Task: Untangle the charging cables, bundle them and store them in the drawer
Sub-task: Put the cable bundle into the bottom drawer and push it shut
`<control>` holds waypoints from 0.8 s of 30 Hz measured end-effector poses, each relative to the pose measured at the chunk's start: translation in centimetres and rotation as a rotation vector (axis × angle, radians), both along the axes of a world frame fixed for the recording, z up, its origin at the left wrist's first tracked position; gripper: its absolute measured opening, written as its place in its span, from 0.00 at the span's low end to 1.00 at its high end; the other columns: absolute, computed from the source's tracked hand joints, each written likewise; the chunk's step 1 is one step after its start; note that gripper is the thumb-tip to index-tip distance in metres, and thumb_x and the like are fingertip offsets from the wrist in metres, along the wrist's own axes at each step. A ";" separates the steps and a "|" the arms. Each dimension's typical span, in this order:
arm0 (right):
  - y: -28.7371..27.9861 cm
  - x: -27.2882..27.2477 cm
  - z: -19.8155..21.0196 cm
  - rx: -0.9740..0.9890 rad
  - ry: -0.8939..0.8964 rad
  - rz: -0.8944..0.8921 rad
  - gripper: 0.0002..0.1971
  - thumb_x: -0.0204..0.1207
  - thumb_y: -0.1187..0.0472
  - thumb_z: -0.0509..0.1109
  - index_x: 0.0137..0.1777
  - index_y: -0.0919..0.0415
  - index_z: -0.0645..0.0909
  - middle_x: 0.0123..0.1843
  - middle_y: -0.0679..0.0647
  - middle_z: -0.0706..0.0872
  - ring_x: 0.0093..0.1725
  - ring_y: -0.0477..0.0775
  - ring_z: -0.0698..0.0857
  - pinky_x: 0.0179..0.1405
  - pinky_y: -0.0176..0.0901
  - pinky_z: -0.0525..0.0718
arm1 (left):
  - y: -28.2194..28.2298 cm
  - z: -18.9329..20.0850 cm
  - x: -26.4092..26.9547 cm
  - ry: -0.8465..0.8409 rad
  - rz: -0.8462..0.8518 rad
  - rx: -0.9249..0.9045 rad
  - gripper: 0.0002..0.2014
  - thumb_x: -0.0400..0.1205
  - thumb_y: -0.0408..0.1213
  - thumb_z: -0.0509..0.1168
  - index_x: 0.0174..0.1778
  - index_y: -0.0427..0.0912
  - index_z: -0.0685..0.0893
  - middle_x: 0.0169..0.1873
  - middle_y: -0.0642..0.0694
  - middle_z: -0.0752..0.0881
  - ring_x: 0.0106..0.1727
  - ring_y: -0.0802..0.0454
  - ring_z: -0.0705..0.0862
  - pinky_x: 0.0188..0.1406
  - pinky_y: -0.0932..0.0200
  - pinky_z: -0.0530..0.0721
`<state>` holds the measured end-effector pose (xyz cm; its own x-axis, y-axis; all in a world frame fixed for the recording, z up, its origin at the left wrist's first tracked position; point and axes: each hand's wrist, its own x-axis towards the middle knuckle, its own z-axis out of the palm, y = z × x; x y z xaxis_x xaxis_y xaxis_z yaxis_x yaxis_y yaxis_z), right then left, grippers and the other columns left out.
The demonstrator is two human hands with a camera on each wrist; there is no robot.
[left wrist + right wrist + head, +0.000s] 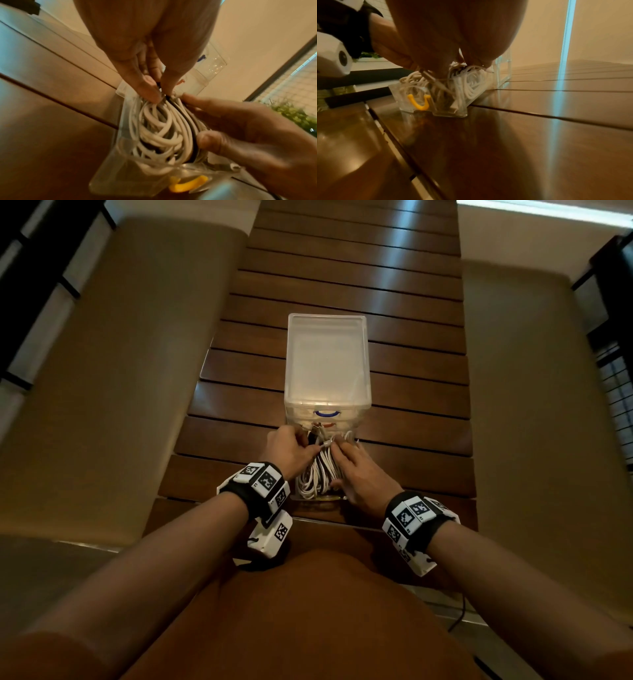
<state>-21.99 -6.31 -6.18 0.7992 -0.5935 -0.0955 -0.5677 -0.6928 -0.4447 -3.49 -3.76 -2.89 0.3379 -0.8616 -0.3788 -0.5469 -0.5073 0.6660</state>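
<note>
A bundle of white and black charging cables (317, 474) (159, 129) (471, 83) lies coiled in the pulled-out clear drawer (310, 498) (109, 175) (450, 114), which has a yellow handle (188, 185) (419, 104). The drawer belongs to a clear plastic drawer unit (327, 361) on the wooden table. My left hand (313, 445) (161, 92) pinches the cables at the bundle's far end between thumb and finger. On the bundle's right side, my right hand (337, 453) (240, 128) (471, 60) curls its fingers and thumb onto the coils.
The slatted wooden table (411, 392) stretches away from me, with its near edge just behind the drawer front. An upper drawer with a blue handle (325, 413) is closed. Beige benches run along both sides. A green plant (291, 113) stands to one side.
</note>
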 end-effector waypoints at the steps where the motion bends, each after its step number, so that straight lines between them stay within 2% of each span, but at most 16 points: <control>1: -0.1 -0.1 0.1 0.020 -0.051 -0.015 0.35 0.76 0.60 0.73 0.79 0.71 0.64 0.79 0.72 0.65 0.79 0.71 0.66 0.78 0.61 0.67 | -0.2 0.0 0.0 -0.013 -0.013 0.002 0.08 0.77 0.43 0.73 0.38 0.45 0.83 0.36 0.49 0.85 0.37 0.58 0.83 0.31 0.68 0.78; 3: -0.1 -0.4 0.2 0.048 -0.177 -0.066 0.28 0.76 0.65 0.72 0.75 0.70 0.72 0.77 0.70 0.68 0.75 0.65 0.71 0.75 0.53 0.71 | -0.4 0.0 0.1 -0.033 -0.030 0.017 0.07 0.78 0.43 0.72 0.39 0.44 0.83 0.38 0.48 0.85 0.38 0.57 0.83 0.35 0.65 0.80; 5: -0.1 -0.4 0.0 0.067 -0.277 -0.115 0.23 0.74 0.69 0.73 0.70 0.69 0.77 0.75 0.69 0.70 0.73 0.59 0.71 0.75 0.47 0.69 | -0.4 0.0 0.2 -0.051 -0.036 0.040 0.07 0.78 0.43 0.71 0.40 0.44 0.83 0.41 0.47 0.85 0.41 0.55 0.83 0.40 0.61 0.82; 7: -0.1 -0.5 -0.1 0.091 -0.293 -0.172 0.23 0.73 0.69 0.74 0.69 0.68 0.78 0.74 0.68 0.70 0.74 0.59 0.71 0.75 0.48 0.70 | -0.4 0.2 0.1 -0.078 -0.056 0.055 0.07 0.79 0.43 0.70 0.41 0.44 0.82 0.42 0.46 0.85 0.44 0.53 0.83 0.42 0.59 0.82; 10: -0.5 -0.7 -0.1 0.148 -0.247 -0.231 0.25 0.73 0.64 0.76 0.70 0.65 0.78 0.75 0.64 0.70 0.75 0.61 0.70 0.75 0.50 0.70 | -0.3 0.8 -0.1 -0.090 -0.105 0.067 0.10 0.79 0.48 0.69 0.44 0.46 0.80 0.44 0.48 0.85 0.40 0.56 0.81 0.35 0.64 0.77; 12: -0.8 -0.9 0.3 0.189 -0.230 -0.223 0.24 0.74 0.63 0.76 0.69 0.64 0.78 0.76 0.61 0.69 0.74 0.58 0.71 0.73 0.45 0.70 | -0.2 1.4 -0.8 -0.091 -0.142 0.070 0.16 0.76 0.56 0.71 0.48 0.50 0.79 0.41 0.53 0.82 0.38 0.60 0.79 0.31 0.68 0.73; 13: -0.9 -1.0 0.6 0.208 -0.235 -0.218 0.21 0.74 0.63 0.75 0.66 0.63 0.78 0.75 0.59 0.69 0.72 0.55 0.72 0.71 0.41 0.72 | -0.1 1.7 -1.3 -0.114 -0.147 0.071 0.21 0.73 0.59 0.73 0.51 0.50 0.78 0.40 0.54 0.80 0.38 0.59 0.78 0.32 0.68 0.73; 15: -1.0 -1.3 1.4 0.242 -0.222 -0.206 0.10 0.76 0.66 0.70 0.56 0.60 0.77 0.74 0.57 0.69 0.66 0.50 0.74 0.61 0.27 0.74 | -0.3 1.8 -2.1 -0.185 -0.133 0.085 0.31 0.67 0.64 0.75 0.56 0.45 0.79 0.42 0.52 0.80 0.40 0.56 0.78 0.36 0.64 0.75; 17: -1.2 -1.7 1.6 0.270 -0.180 -0.196 0.09 0.75 0.72 0.64 0.48 0.57 0.73 0.75 0.56 0.66 0.63 0.48 0.73 0.53 0.21 0.73 | -0.4 1.8 -2.7 -0.224 -0.129 0.108 0.36 0.64 0.66 0.76 0.57 0.42 0.79 0.45 0.49 0.83 0.42 0.54 0.80 0.36 0.62 0.77; 19: -1.2 -2.0 1.5 0.276 -0.217 -0.241 0.13 0.71 0.77 0.62 0.47 0.59 0.73 0.74 0.56 0.65 0.62 0.47 0.73 0.53 0.20 0.75 | -0.4 1.7 -3.0 -0.257 -0.139 0.115 0.38 0.63 0.65 0.76 0.58 0.41 0.78 0.47 0.46 0.84 0.45 0.50 0.82 0.40 0.60 0.79; 21: -0.9 -2.0 1.4 0.252 -0.324 -0.364 0.17 0.68 0.82 0.62 0.50 0.62 0.75 0.67 0.56 0.67 0.58 0.42 0.75 0.52 0.17 0.76 | -0.3 1.7 -3.0 -0.294 -0.147 0.101 0.39 0.65 0.65 0.76 0.61 0.40 0.76 0.51 0.43 0.85 0.52 0.46 0.84 0.46 0.57 0.80; 23: -0.7 -2.0 1.2 0.201 -0.387 -0.495 0.14 0.70 0.81 0.65 0.51 0.66 0.77 0.60 0.57 0.70 0.52 0.37 0.75 0.50 0.13 0.73 | -0.3 1.7 -3.0 -0.299 -0.140 0.092 0.39 0.65 0.64 0.76 0.62 0.40 0.75 0.54 0.42 0.85 0.56 0.44 0.84 0.49 0.55 0.80; 24: -0.7 -2.1 1.2 0.185 -0.382 -0.534 0.10 0.73 0.77 0.68 0.52 0.67 0.78 0.58 0.57 0.71 0.49 0.37 0.76 0.48 0.15 0.75 | -0.3 1.7 -3.0 -0.292 -0.135 0.092 0.39 0.66 0.63 0.76 0.62 0.40 0.75 0.55 0.42 0.85 0.56 0.43 0.84 0.51 0.54 0.81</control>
